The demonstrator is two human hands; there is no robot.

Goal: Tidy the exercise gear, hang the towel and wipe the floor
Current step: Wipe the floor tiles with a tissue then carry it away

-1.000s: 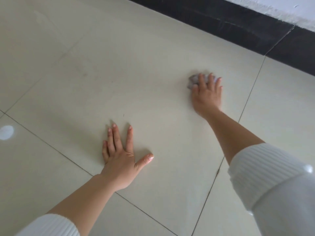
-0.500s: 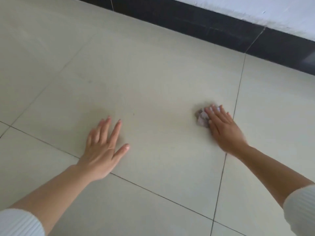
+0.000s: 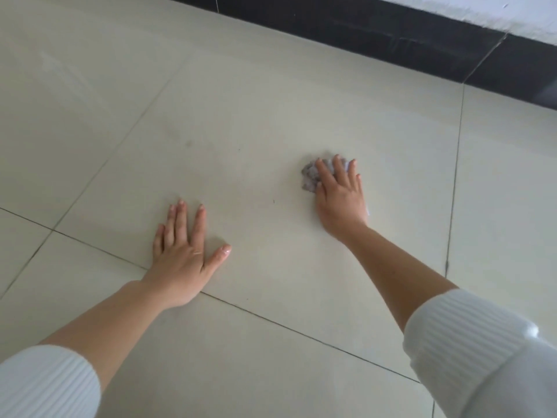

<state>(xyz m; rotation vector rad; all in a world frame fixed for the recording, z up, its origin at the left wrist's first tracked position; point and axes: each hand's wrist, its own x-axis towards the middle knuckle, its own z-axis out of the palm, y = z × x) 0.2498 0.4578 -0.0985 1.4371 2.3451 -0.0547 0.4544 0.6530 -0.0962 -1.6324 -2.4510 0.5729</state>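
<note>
A small crumpled grey-lilac wiping cloth (image 3: 310,175) lies on the cream tiled floor (image 3: 256,116), right of centre. My right hand (image 3: 340,197) presses down on it, fingers spread over the cloth, so only its left edge shows. My left hand (image 3: 184,254) rests flat on the floor to the lower left, fingers apart, holding nothing. Both forearms come out of white ribbed sleeves at the bottom corners.
A black skirting strip (image 3: 376,31) runs along the far edge under a white wall (image 3: 512,10). Dark grout lines cross the floor. A faint grey smudge (image 3: 188,143) marks the tile above my left hand.
My right hand has slid the cloth across the tile, first towards me and then back out. My left hand stays planted on the floor. The view has shifted.
</note>
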